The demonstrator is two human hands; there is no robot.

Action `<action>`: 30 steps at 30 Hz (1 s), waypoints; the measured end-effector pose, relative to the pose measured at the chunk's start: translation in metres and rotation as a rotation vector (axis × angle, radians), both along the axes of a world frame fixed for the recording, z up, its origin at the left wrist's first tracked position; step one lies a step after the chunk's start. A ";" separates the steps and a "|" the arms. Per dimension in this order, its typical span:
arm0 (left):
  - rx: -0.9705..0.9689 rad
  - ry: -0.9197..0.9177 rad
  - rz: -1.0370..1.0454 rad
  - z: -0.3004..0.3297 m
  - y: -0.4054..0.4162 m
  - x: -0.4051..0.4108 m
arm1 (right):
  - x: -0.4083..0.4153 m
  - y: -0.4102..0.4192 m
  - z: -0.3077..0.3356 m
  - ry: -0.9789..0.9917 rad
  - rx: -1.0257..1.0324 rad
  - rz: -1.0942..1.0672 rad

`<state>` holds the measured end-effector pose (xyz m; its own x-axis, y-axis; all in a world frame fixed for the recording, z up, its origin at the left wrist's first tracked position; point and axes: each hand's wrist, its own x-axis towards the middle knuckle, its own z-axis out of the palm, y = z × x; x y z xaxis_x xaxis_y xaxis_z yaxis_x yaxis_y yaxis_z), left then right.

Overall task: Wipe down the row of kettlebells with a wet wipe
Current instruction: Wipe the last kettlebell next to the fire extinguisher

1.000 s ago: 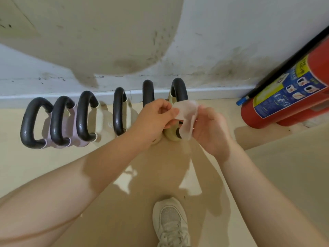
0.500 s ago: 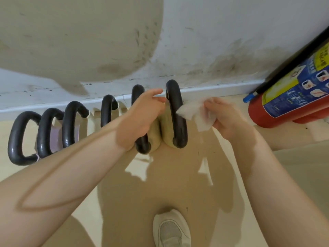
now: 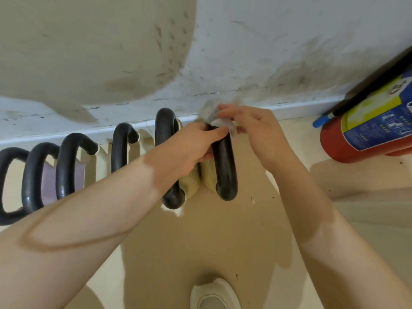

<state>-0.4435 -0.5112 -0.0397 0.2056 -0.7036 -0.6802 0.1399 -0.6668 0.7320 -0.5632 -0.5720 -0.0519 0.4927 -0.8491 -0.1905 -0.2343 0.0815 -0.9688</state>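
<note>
At twelve o'clock, right hand (image 3: 256, 132) pinches the wipe (image 3: 215, 118) narrowly against the rightmost handle (image 3: 225, 166); left hand (image 3: 191, 148) fingers close on that handle.

Black kettlebell handles (image 3: 225, 166), pale yellow-green bodies (image 3: 208, 175), a lilac one (image 3: 48, 186) further left, white wet wipe (image 3: 214, 118), red fire extinguisher (image 3: 338, 146) with blue-yellow label, beige floor (image 3: 200, 241), white shoe (image 3: 215, 295)

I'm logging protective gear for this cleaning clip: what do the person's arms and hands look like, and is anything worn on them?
Both forearms are bare as far as the view shows, with no sleeves in sight. The left hand and right hand wear no gloves, and no rings, watch or wristbands are visible. Fingernails look short and unpainted.
</note>
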 end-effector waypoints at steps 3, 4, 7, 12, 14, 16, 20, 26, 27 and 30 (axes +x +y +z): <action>0.000 -0.048 -0.022 -0.004 0.007 -0.004 | 0.003 -0.005 -0.012 0.022 -0.132 0.085; -0.001 -0.062 -0.031 -0.005 0.010 -0.005 | 0.007 -0.007 -0.017 -0.007 -0.116 0.133; -0.016 -0.068 -0.050 -0.004 0.018 -0.004 | 0.022 -0.015 -0.026 -0.030 -0.005 0.155; -0.046 -0.054 -0.041 -0.003 0.024 -0.006 | 0.023 -0.012 -0.020 0.054 -0.288 0.360; -0.046 -0.044 -0.030 -0.003 0.024 -0.007 | 0.026 -0.018 -0.011 0.116 -0.392 0.428; -0.047 -0.030 -0.013 -0.004 0.022 -0.009 | 0.035 -0.030 -0.005 0.252 -0.365 0.453; -0.033 -0.024 0.055 -0.005 0.015 -0.013 | 0.054 -0.047 0.002 0.510 -0.307 0.570; -0.025 0.006 0.114 -0.008 0.007 -0.020 | 0.049 -0.050 0.004 0.677 -0.480 0.776; -0.020 0.019 0.124 -0.008 0.008 -0.020 | 0.047 -0.049 0.003 0.614 -0.439 0.729; -0.004 0.050 0.157 -0.008 0.011 -0.020 | 0.047 -0.047 -0.003 0.461 -0.370 0.582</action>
